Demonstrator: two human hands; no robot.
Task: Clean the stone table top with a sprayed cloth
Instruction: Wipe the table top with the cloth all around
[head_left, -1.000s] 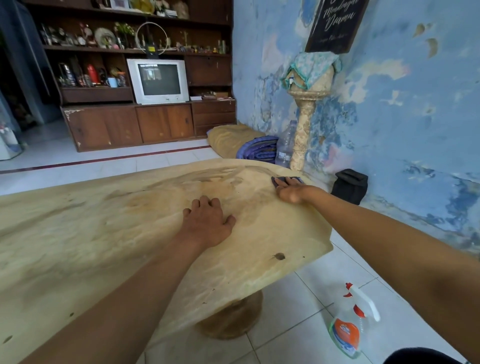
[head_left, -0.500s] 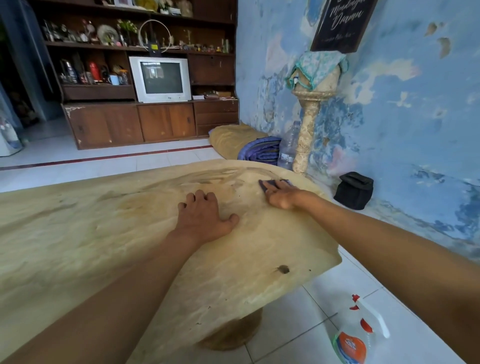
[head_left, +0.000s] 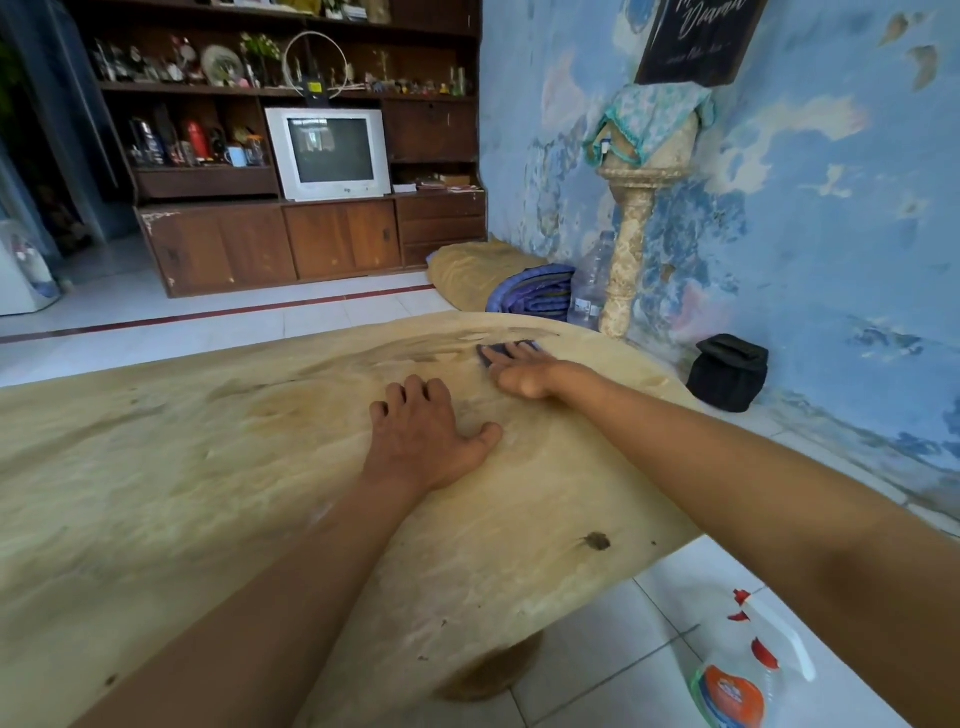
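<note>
Pressing flat-fingered right hand (head_left: 524, 366) on cloth (head_left: 493, 352) to wipe; left hand (head_left: 428, 441), spread empty beside it, braces table top (head_left: 156, 467).

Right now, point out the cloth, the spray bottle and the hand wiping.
cloth (head_left: 491, 354), head view, dark edge showing beyond the fingers
spray bottle (head_left: 735, 696), head view, orange label
right hand (head_left: 522, 366), head view, back of hand

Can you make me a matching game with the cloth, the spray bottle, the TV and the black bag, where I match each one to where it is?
Things:
1. cloth
2. spray bottle
3. TV
4. black bag

Places:
A. in the wooden cabinet
B. on the floor against the blue wall
C. under the right hand on the stone table top
D. on the floor tiles beside the table

Pairs: 1-C, 2-D, 3-A, 4-B
</note>
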